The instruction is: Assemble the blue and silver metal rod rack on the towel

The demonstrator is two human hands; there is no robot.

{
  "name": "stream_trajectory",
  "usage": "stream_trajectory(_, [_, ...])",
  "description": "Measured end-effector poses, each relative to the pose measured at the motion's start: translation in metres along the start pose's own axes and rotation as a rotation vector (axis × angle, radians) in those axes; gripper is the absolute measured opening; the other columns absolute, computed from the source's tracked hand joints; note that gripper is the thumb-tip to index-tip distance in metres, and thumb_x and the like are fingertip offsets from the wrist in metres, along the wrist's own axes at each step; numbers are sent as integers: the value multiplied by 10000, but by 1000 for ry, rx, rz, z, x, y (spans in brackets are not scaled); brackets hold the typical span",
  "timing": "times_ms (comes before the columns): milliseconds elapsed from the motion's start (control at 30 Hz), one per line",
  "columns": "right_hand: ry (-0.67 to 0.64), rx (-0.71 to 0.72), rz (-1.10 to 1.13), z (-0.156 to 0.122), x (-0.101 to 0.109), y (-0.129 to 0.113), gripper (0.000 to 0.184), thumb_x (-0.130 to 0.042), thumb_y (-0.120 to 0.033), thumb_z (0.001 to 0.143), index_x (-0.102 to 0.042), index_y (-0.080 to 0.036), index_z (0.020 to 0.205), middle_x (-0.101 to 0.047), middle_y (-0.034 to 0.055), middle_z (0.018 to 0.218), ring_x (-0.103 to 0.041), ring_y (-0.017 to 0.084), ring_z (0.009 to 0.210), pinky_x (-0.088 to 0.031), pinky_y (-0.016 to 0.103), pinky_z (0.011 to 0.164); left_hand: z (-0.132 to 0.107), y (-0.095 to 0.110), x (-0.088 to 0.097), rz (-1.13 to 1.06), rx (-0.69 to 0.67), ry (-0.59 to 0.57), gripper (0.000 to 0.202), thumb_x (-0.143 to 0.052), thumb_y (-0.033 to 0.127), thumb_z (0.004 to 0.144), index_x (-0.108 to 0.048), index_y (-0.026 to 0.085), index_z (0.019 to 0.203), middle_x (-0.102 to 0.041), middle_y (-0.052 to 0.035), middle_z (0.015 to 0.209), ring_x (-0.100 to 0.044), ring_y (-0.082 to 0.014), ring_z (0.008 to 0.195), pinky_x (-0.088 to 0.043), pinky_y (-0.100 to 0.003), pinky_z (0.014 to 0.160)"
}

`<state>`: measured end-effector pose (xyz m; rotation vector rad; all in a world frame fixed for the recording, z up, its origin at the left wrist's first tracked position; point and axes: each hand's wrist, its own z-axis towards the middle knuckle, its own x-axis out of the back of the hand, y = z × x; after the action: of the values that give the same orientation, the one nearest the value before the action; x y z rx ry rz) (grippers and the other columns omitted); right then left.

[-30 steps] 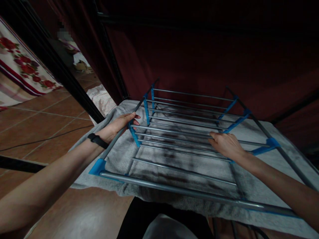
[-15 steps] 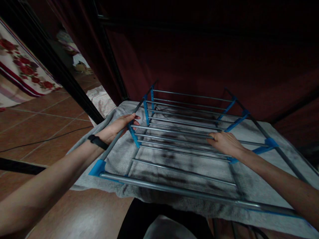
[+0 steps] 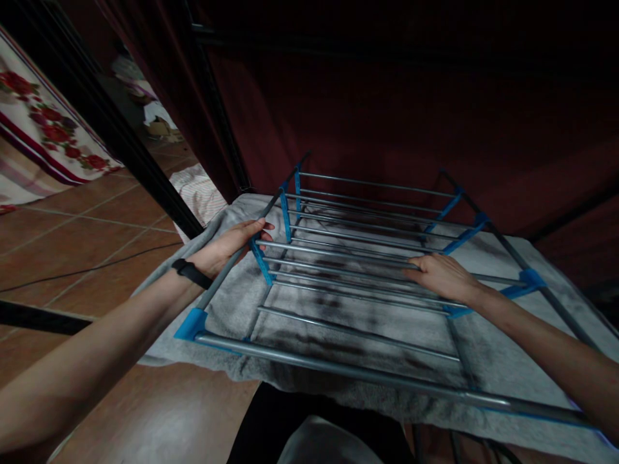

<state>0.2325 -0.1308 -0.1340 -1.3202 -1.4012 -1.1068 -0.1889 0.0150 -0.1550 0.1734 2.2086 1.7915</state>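
Note:
A metal rack [image 3: 333, 366] of grey tubes and thin rods, joined by blue plastic connectors [image 3: 193, 324], lies over a grey cloth [image 3: 338, 325]. At its left side tube, my left hand [image 3: 242, 240] is closed round the tube beside a blue connector, with a dark band on the wrist. My right hand [image 3: 438, 274] is wrapped round a middle crossbar, toward the rack's right side. Both hands touch the same rack. The palm of the right hand and part of the bar under it are hidden.
Behind the rack hangs a dark red curtain [image 3: 362, 122]. Dark frame posts [image 3: 120, 135] slant along the left. A thin cable [image 3: 97, 266] crosses the tiled floor [image 3: 48, 251]. Flowered fabric [image 3: 53, 125] hangs at far left, and a striped cloth [image 3: 198, 196] lies beyond the grey one.
The view has shifted very slightly, so the rack's right side sits a little farther right. Both hands keep their holds on the same tubes.

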Motion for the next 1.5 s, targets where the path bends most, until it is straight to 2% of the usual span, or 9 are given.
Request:
stream_trajectory(233, [-7, 2, 38, -1, -5, 0, 368, -371, -426, 951, -657, -231, 824, -686, 47, 749, -668, 219, 761, -370, 273, 636, -5, 8, -10, 23, -18, 32, 217, -614, 279, 898, -679, 73, 924, -590, -68, 682, -530, -127, 542, -478, -216, 496])
stream_trajectory(367, [2, -12, 5, 0, -8, -2, 344, -373, -394, 947, -645, -227, 819, -691, 56, 749, -667, 216, 738, -361, 275, 624, -5, 8, -13, 38, -34, 74, 214, -606, 259, 898, -687, 61, 902, -602, -72, 701, -538, -124, 558, -480, -211, 507])
stream_trajectory(467, [7, 0, -28, 0, -9, -3, 349, -355, -377, 956, -649, -223, 847, -708, 70, 781, -686, 232, 793, -375, 285, 655, -5, 7, -12, 40, -16, 69, 230, -621, 279, 889, -691, 61, 913, -605, -74, 700, -545, -125, 556, -481, -205, 496])
stream_trajectory(667, [58, -46, -210, -2, -13, -8, 349, -334, -315, 960, -656, -182, 989, -736, 137, 874, -708, 276, 846, -392, 325, 687, -2, 7, -7, 32, 8, 49, 206, -746, 227, 782, -704, 73, 911, -610, -56, 713, -548, -107, 532, -501, -193, 492])
stream_trajectory(833, [83, -32, -273, -4, -12, -10, 337, -323, -287, 966, -639, -171, 984, -736, 147, 861, -715, 303, 849, -398, 340, 683, 3, 5, 1, 43, 42, 55, 264, -829, 144, 673, -706, 95, 902, -622, -47, 738, -581, -105, 562, -519, -183, 518])
stream_trajectory(1100, [56, -38, -252, -2, -11, -9, 351, -315, -304, 973, -641, -174, 971, -737, 149, 882, -713, 299, 863, -398, 340, 683, 2, 3, 2, 65, 32, 65, 276, -813, 228, 730, -698, 88, 938, -627, -61, 715, -594, -120, 591, -518, -177, 529])
stream_trajectory(1300, [27, -11, -194, 2, -8, -8, 358, -325, -325, 968, -653, -181, 961, -737, 145, 903, -709, 292, 875, -396, 340, 684, 0, 7, -3, 87, 47, 67, 224, -696, 258, 846, -678, 78, 979, -629, -71, 730, -590, -124, 603, -514, -178, 535])
stream_trajectory(1500, [29, -16, -185, 2, -6, -10, 370, -322, -315, 958, -663, -172, 964, -731, 151, 908, -702, 292, 867, -398, 344, 698, 2, 4, 0, 85, 31, 49, 223, -629, 285, 894, -665, 88, 993, -631, -82, 752, -603, -143, 620, -532, -205, 550])
